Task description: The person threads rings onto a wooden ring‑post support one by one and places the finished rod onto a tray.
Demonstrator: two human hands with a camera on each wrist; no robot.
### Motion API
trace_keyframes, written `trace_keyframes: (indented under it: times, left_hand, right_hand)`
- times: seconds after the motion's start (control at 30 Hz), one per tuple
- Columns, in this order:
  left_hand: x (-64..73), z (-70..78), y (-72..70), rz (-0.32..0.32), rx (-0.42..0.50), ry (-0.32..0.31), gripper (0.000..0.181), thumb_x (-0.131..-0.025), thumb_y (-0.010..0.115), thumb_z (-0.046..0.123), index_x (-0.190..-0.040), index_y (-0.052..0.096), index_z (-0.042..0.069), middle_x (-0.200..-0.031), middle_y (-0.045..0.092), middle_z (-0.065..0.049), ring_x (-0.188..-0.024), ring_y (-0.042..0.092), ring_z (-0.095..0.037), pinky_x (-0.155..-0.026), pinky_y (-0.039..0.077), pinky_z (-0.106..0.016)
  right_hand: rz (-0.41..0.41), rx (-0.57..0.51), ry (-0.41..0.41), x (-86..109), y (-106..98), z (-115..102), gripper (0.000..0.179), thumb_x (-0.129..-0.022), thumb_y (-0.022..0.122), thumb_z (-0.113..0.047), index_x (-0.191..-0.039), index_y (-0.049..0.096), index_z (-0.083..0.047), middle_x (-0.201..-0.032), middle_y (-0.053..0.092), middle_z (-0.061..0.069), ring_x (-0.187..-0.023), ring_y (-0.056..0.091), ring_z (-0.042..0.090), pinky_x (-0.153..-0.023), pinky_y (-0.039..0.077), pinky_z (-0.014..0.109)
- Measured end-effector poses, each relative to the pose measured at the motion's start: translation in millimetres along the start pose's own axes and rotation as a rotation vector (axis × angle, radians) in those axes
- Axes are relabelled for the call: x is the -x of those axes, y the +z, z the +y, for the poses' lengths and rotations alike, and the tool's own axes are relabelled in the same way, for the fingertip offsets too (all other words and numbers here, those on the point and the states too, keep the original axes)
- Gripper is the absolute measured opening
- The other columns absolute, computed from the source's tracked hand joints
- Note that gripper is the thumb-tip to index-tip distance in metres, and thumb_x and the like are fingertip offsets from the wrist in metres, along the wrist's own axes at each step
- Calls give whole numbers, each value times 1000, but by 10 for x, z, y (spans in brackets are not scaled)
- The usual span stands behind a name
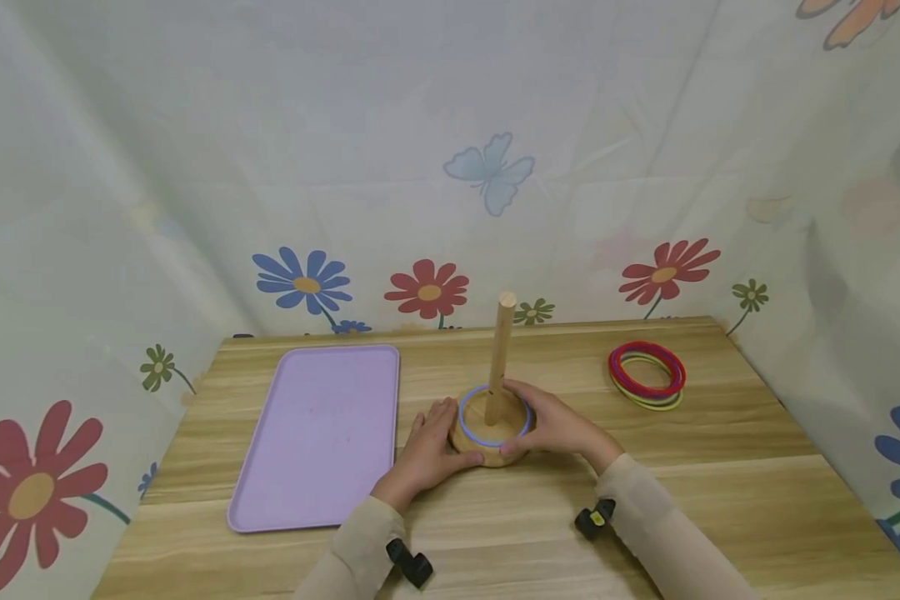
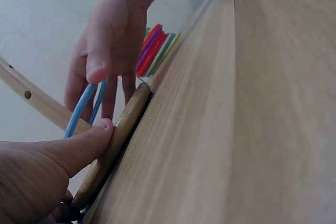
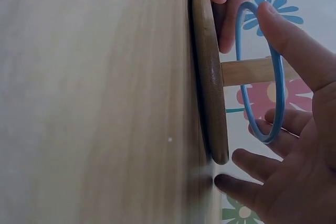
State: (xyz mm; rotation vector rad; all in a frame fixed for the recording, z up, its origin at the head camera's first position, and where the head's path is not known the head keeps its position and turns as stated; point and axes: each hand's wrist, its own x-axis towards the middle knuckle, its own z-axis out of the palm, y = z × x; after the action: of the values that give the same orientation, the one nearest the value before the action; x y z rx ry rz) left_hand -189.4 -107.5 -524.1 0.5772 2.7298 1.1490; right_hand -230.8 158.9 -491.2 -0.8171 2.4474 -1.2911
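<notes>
In the head view, an upright wooden post (image 1: 500, 354) rises from a round wooden base (image 1: 487, 460) on the table. My left hand (image 1: 429, 446) holds the base at its left, thumb on the near edge. A blue ring (image 3: 280, 98) encircles the post above the base, as the right wrist view shows. My right hand (image 1: 558, 425) holds this ring from the right, its thumb on the near side and fingers toward the far side. The left wrist view shows the left thumb (image 2: 97, 137) pressed on the base's rim; its other fingers are mostly hidden.
A purple tray (image 1: 322, 442) lies flat to the left of the base. At the back right is a pile of rings (image 1: 681, 377) in red, purple, yellow and blue. A flower-printed cloth (image 1: 390, 108) hangs behind and beside the wooden table (image 1: 555, 533).
</notes>
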Motion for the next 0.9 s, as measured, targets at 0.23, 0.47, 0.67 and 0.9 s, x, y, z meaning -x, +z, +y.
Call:
trace_keyframes:
  times: [0.23,0.47,0.67,0.9]
  left_hand:
    - [12,13,3,-3,2,7,104,-92,82,44,-163,27,-7,-169,25,-28,-159,15,-45,-128,5,-63]
    - [10,22,4,-2,0,4,104,-92,82,44,-164,26,-7,-169,24,-28,-160,14,-44,-128,5,-63]
    - [7,27,2,-2,-3,3,103,-92,82,44,-163,27,-6,-169,25,-28,-160,14,-44,-128,5,-63]
    - [6,26,8,5,3,6,103,-92,82,44,-164,28,-6,-169,25,-28,-160,14,-43,-128,5,-63]
  right_hand:
    - [-27,32,-9,-19,21,10,108,-75,98,-32,-162,39,-5,-161,46,19,-147,44,38,-121,35,56]
    - [-65,67,-48,-37,28,30,107,-76,97,-32,-161,39,-2,-160,46,19,-148,42,40,-121,34,59]
    - [-90,82,-57,-49,27,38,109,-77,97,-31,-162,37,0,-161,45,20,-149,41,40,-122,33,59]
    - [-94,130,-43,-56,42,45,112,-77,97,-33,-164,34,-2,-164,40,23,-150,39,41,-123,32,58]
